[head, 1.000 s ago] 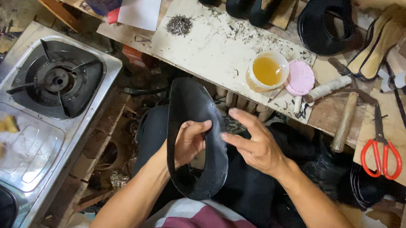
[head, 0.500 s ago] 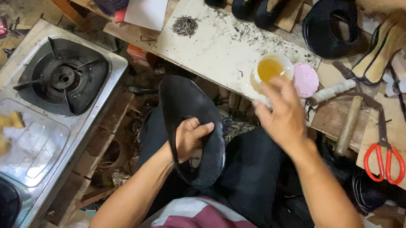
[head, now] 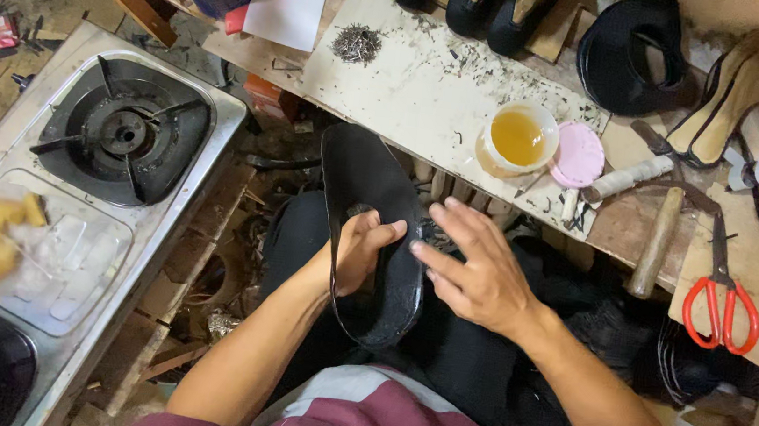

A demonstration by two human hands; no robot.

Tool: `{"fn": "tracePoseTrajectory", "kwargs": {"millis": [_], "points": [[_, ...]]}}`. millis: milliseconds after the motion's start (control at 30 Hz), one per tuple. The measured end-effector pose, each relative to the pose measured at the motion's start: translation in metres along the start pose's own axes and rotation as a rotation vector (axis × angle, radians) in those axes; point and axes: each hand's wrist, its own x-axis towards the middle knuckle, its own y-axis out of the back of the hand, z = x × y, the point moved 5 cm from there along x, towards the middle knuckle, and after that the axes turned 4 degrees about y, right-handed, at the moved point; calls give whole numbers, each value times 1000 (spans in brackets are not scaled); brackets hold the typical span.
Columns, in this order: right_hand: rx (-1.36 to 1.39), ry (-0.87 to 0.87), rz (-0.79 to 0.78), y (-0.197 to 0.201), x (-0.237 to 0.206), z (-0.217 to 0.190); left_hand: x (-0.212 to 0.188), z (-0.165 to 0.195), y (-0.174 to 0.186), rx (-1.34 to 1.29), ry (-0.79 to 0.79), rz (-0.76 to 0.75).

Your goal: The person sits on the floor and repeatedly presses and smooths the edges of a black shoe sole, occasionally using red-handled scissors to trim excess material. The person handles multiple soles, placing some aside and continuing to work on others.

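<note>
Two hands on one black sole | left hand fingers grasping it, right hand fingers spread touching | surface edge just beyond

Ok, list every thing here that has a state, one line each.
Flat black shoe sole: held up over the lap, tilted.
Left hand: gripping the sole.
Right hand: open, fingers spread at the sole's edge.
Small white cup of yellow liquid: uncovered, upright.
Round pink lid: off, beside the cup.
Red-handled scissors: closed.
Steel gas stove: unlit.
</note>
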Motion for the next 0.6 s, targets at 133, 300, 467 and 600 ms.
{"fn": "tracePoseTrajectory", "kwargs": {"millis": [133, 300, 467, 600], "points": [[-118, -98, -8, -1, -8, 1, -10, 17, -19, -416, -116, -294], [-118, 4, 2, 3, -17, -7, -20, 29, -27, -549, -59, -372], [-131, 78, 53, 5, -22, -19, -25, 36, -29, -561, -50, -350], [3, 69, 27, 4, -29, -22, -25, 20, -25, -525, 234, -224]]}}
